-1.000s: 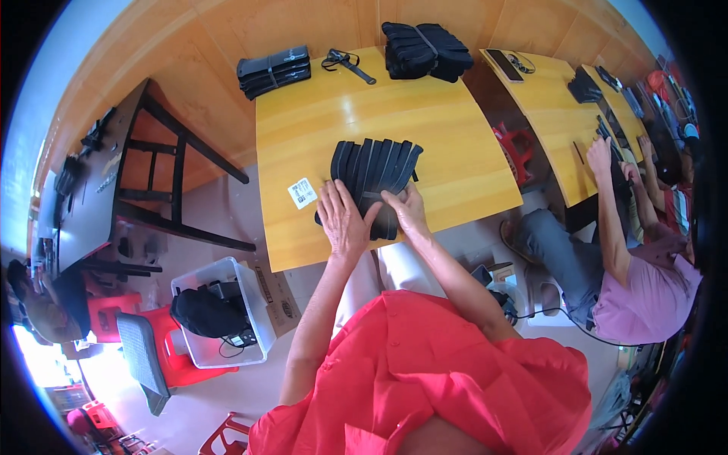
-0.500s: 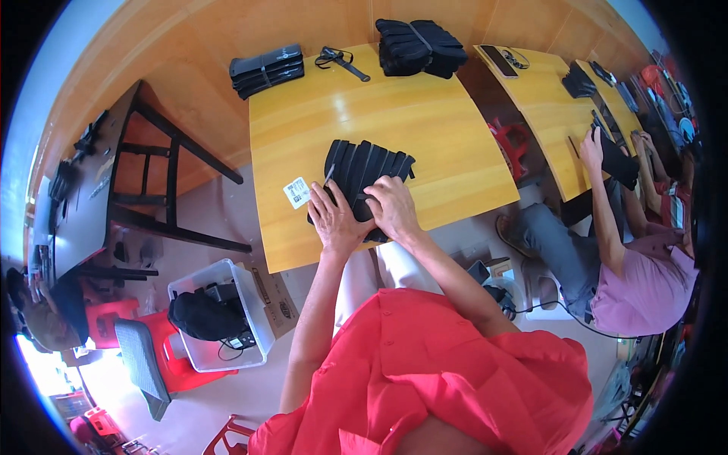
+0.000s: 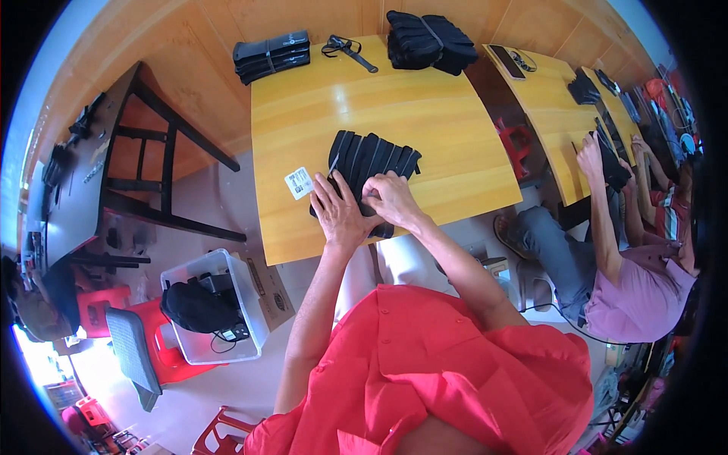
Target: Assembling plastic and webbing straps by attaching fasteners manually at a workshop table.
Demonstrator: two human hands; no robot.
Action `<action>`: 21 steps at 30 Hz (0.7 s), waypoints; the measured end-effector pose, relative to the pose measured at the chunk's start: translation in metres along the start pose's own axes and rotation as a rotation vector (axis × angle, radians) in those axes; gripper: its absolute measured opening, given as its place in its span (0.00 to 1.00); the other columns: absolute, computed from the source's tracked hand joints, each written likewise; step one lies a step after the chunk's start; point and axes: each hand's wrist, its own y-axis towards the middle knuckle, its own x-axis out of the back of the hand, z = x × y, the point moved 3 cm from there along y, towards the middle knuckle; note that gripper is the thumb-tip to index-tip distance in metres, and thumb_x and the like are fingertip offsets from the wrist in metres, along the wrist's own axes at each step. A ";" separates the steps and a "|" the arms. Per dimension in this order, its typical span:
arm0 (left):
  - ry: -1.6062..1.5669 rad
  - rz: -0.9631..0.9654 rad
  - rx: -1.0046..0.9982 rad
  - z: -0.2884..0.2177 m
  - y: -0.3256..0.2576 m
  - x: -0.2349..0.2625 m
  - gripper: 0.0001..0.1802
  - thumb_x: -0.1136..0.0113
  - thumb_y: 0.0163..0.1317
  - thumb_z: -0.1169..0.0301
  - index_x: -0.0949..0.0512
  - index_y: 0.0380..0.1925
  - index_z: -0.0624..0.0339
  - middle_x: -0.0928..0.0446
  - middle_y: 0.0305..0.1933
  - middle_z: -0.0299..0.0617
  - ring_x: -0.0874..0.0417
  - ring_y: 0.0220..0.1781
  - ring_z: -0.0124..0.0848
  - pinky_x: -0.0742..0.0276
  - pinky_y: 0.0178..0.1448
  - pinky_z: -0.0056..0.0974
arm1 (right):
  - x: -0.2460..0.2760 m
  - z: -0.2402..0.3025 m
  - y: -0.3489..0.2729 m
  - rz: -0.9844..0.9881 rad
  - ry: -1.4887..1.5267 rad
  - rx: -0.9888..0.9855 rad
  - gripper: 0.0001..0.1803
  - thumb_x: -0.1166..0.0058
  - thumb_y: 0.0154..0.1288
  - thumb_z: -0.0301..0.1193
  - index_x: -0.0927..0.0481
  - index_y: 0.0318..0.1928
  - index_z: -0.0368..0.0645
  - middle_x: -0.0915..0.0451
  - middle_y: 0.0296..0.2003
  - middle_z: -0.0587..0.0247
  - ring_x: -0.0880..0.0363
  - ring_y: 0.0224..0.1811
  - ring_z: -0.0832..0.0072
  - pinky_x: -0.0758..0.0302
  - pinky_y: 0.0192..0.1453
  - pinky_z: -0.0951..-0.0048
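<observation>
Left hand (image 3: 340, 215) spread across black bundle (image 3: 371, 153); right hand (image 3: 390, 198) half-curled over bundle, grip hidden. White label (image 3: 299, 183) left of bundle; beyond bundle, flat stack (image 3: 271, 58), bulky stack (image 3: 429, 45).

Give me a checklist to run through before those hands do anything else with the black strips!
1. Left hand on the black strips: ok, it lies across them.
2. Right hand on them too: ok, bent over them beside the left.
3. Strips resting on the yellow table: ok.
4. Far ends lined up: not ok, they fan out unevenly.
5. White label uncovered: ok, it lies left of the strips.
6. Grip tight enough: cannot tell.
</observation>
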 end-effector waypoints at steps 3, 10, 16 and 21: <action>0.011 -0.023 -0.012 0.000 -0.001 0.001 0.68 0.37 0.32 0.34 0.52 0.64 0.74 0.58 0.66 0.74 0.54 0.70 0.61 0.58 0.69 0.55 | -0.002 -0.001 -0.003 0.063 -0.008 0.055 0.08 0.39 0.49 0.27 0.22 0.31 0.42 0.25 0.31 0.60 0.28 0.39 0.62 0.35 0.45 0.62; 0.003 -0.040 -0.006 -0.002 -0.001 0.007 0.71 0.44 0.31 0.26 0.53 0.64 0.74 0.56 0.66 0.74 0.53 0.69 0.62 0.57 0.69 0.56 | 0.024 -0.016 -0.011 0.046 0.387 0.148 0.04 0.42 0.52 0.22 0.20 0.30 0.37 0.24 0.31 0.61 0.25 0.39 0.70 0.28 0.44 0.72; 0.030 -0.017 0.001 -0.001 0.001 0.008 0.71 0.44 0.32 0.26 0.54 0.64 0.74 0.56 0.65 0.74 0.52 0.69 0.62 0.56 0.68 0.56 | 0.036 -0.039 -0.031 -0.123 0.531 -0.001 0.05 0.41 0.55 0.27 0.17 0.33 0.41 0.23 0.27 0.64 0.28 0.31 0.76 0.30 0.38 0.73; 0.012 -0.025 -0.016 -0.001 0.003 0.008 0.69 0.46 0.34 0.25 0.53 0.64 0.73 0.53 0.64 0.74 0.52 0.68 0.63 0.55 0.66 0.59 | 0.034 -0.061 -0.047 0.057 0.556 -0.034 0.05 0.42 0.56 0.26 0.17 0.34 0.41 0.23 0.23 0.66 0.28 0.30 0.79 0.33 0.34 0.74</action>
